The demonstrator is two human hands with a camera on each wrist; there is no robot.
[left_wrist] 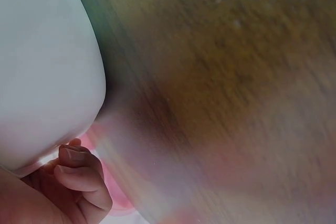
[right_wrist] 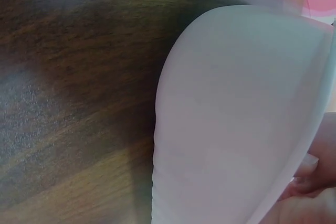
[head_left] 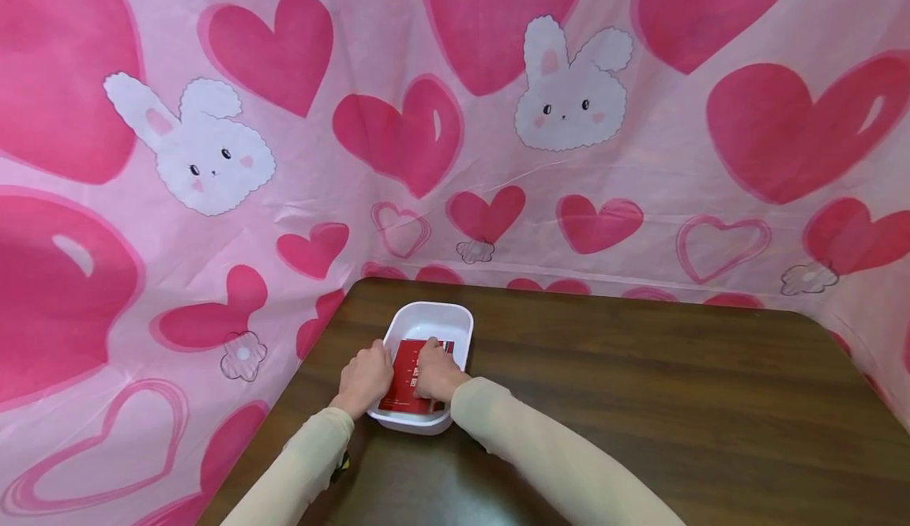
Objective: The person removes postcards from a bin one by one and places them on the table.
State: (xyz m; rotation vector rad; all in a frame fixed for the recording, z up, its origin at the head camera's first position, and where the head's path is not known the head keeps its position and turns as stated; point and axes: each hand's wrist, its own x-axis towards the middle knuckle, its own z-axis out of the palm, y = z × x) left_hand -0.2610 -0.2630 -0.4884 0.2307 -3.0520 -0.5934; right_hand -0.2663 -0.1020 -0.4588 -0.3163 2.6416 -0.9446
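Note:
A white plastic tub (head_left: 429,317) with rounded corners stands on the table. A flat red booklet (head_left: 401,380) with small white print lies inside it, and a dark striped edge of something shows beside the right fingers. My left hand (head_left: 367,376) is at the tub's left rim, its fingers curled over the edge; in the left wrist view, the left fingers (left_wrist: 81,177) bend beside the tub's wall (left_wrist: 47,77). My right hand (head_left: 436,372) reaches in over the right side and grips the booklet with bent fingers. The right wrist view shows the right fingers (right_wrist: 307,203) only partly, behind the tub's wall (right_wrist: 226,108).
The dark wooden table (head_left: 640,376) extends far to the right of the tub. A pink cloth (head_left: 490,155) with hearts and rabbits hangs along the back and left. A small black and yellow item (head_left: 341,465) shows beside the left sleeve.

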